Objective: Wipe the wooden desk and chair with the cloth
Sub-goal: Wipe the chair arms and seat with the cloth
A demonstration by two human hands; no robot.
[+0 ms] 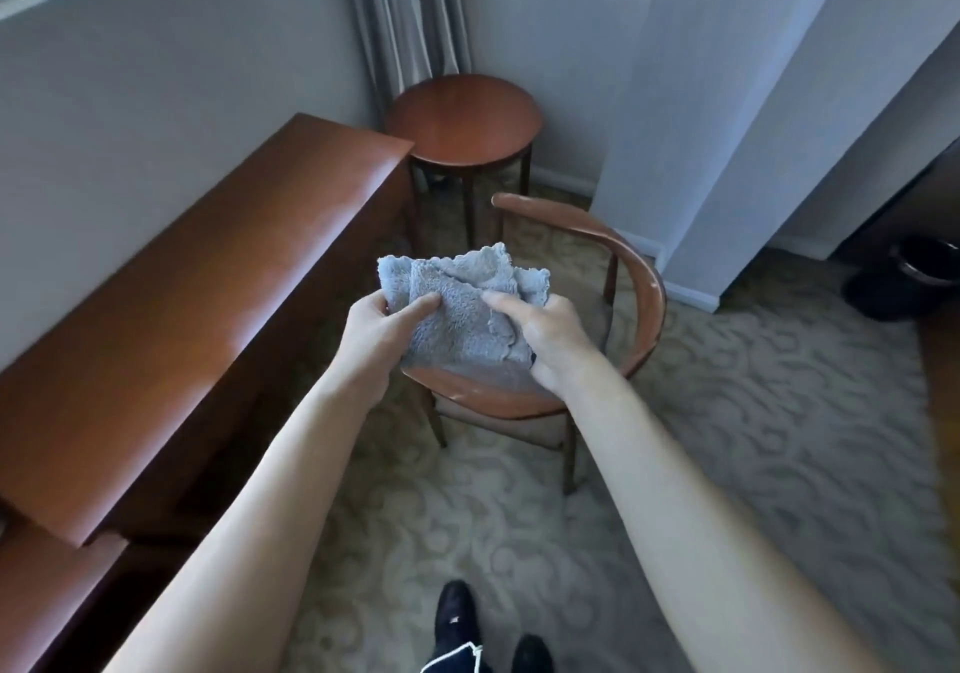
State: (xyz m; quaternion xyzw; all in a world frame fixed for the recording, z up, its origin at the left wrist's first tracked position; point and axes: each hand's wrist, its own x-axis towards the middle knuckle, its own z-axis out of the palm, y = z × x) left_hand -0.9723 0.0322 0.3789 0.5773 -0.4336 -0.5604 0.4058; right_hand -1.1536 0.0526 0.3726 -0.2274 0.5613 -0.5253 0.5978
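Observation:
A grey-blue fluffy cloth (462, 303) is held up in the air between both hands, above the chair. My left hand (379, 329) grips its left side with the thumb on top. My right hand (550, 334) grips its right side, index finger laid across the front. Beneath the cloth stands the wooden chair (639, 283) with a curved backrest; its seat is mostly hidden by the cloth and my hands. The long wooden desk (218, 277) runs along the wall on the left, its top bare and glossy.
A round wooden side table (465, 121) stands in the corner beyond the desk, under a curtain (410, 12). A dark waste bin (919, 277) sits on the floor at right. Patterned carpet (753, 438) covers the floor; my dark shoes (457, 615) show at the bottom.

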